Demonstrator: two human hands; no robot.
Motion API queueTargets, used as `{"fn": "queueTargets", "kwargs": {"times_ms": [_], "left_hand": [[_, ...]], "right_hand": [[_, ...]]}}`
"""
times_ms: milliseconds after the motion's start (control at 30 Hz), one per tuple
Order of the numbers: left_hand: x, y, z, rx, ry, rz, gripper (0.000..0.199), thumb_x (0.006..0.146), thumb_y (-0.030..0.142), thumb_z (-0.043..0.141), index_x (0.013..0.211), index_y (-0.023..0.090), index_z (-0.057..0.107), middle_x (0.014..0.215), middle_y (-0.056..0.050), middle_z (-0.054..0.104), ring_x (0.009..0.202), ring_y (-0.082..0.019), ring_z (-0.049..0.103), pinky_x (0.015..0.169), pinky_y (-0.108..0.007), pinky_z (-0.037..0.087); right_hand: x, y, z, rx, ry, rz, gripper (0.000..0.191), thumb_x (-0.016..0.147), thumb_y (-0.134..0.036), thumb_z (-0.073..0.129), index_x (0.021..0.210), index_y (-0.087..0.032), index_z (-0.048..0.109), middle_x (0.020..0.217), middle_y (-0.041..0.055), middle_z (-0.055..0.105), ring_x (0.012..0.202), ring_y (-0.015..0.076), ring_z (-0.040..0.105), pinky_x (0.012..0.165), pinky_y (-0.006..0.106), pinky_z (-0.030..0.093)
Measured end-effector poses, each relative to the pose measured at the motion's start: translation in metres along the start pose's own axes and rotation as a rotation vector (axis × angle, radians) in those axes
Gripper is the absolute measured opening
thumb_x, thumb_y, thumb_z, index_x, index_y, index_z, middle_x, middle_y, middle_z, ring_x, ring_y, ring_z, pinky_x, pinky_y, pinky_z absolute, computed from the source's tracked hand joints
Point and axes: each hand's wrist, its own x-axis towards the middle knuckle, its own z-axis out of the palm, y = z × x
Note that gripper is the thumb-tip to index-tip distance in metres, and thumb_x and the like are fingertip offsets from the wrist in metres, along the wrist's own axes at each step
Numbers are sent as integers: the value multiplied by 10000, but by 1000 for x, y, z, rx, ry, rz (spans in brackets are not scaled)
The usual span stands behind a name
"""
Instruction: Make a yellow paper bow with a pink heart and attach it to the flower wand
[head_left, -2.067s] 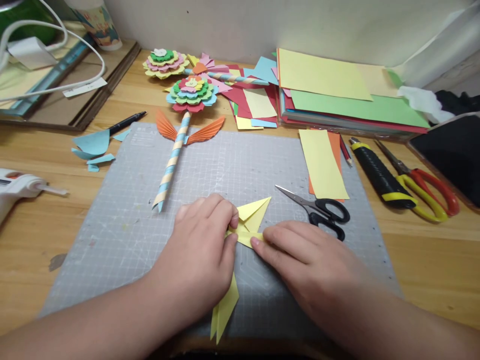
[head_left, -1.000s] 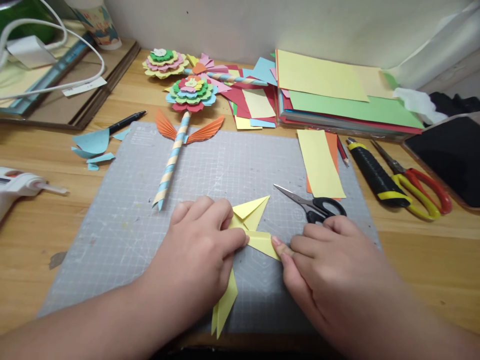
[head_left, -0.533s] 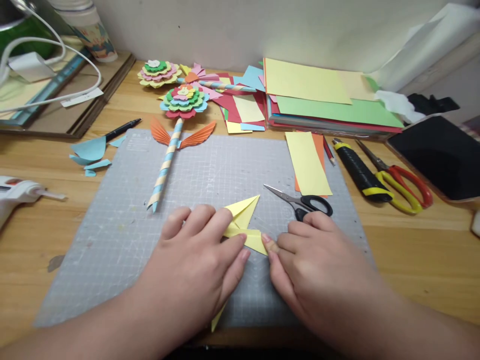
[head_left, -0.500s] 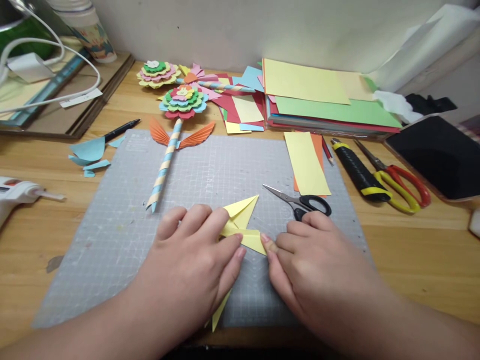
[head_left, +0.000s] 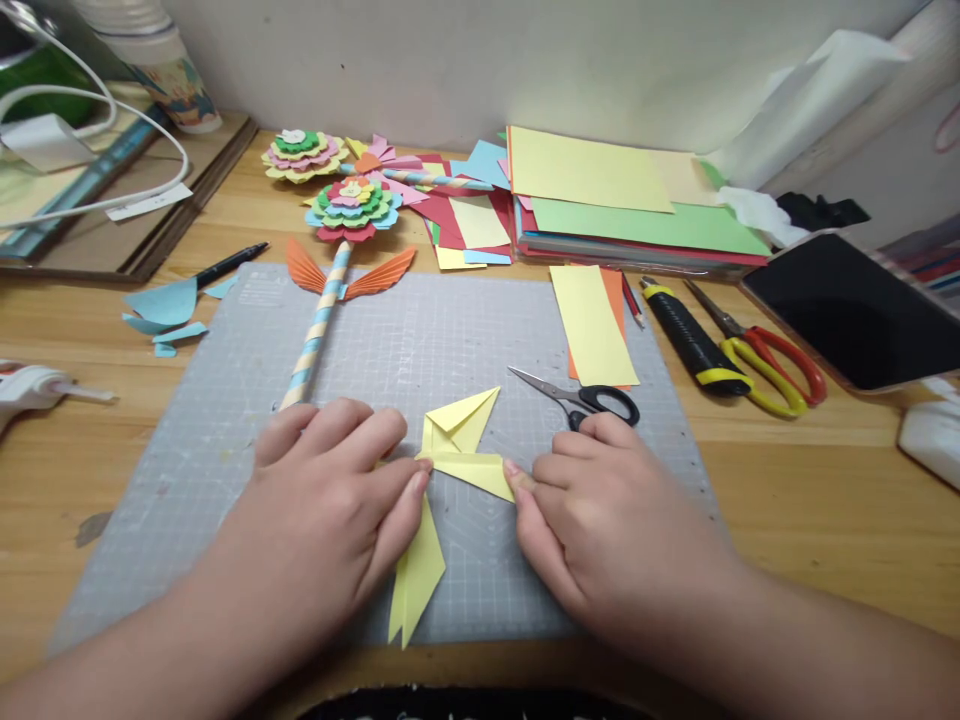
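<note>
A folded yellow paper (head_left: 469, 470) with several pointed arms lies over the grey cutting mat (head_left: 480, 330). With thumb and index finger, my left hand (head_left: 337, 500) grips it near its middle; the palm hides its left part. One arm points up to the right, another down toward the mat's front edge. My right hand (head_left: 600, 500) is closed, pinching the right arm's tip between thumb and curled finger. Black-handled scissors (head_left: 577, 395) lie just beyond the right knuckles. Past my left hand rests a striped paper stem (head_left: 319, 320) with a layered paper flower (head_left: 352, 208) and orange pleated leaves.
Yellow and orange paper strips (head_left: 592, 325) lie at the mat's upper right, near a black-yellow cutter (head_left: 694, 335) and red-yellow scissors (head_left: 765, 360). A paper stack (head_left: 637, 235) stands at the back. A glue gun (head_left: 37, 390), blue scraps (head_left: 169, 305) and black pen (head_left: 232, 262) are left.
My left hand has slid left along the yellow paper, uncovering its middle and more of the lower arm. My right hand still pinches the right tip. The whole view has shifted slightly.
</note>
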Motion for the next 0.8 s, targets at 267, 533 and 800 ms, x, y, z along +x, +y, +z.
{"fn": "queueTargets", "kwargs": {"times_ms": [267,533,800], "left_hand": [[8,-24,-10,-206,-164,73,219,863,211,473,974,285,646,982,-11,558,962,-234,502,847,-434,337],[5,-25,-10,-242,-201,89,275,837,193,501,1099,248,562,1075,-17,608,1013,-222,535,893,-407,384],[6,-22,-9,-257,-94,23,247,837,210,529,1072,208,608,838,-14,655,792,-199,595,750,-356,426]], "right_hand": [[-6,-23,6,203,185,-118,291,878,-408,546,792,-145,634,811,70,633,706,217,491,648,361,302],[-4,-39,33,99,254,-221,104,860,-229,551,847,-148,616,765,51,633,644,196,468,606,340,281],[2,-1,6,-30,191,-262,275,959,-121,388,831,-158,628,959,64,688,834,200,539,703,350,324]]}}
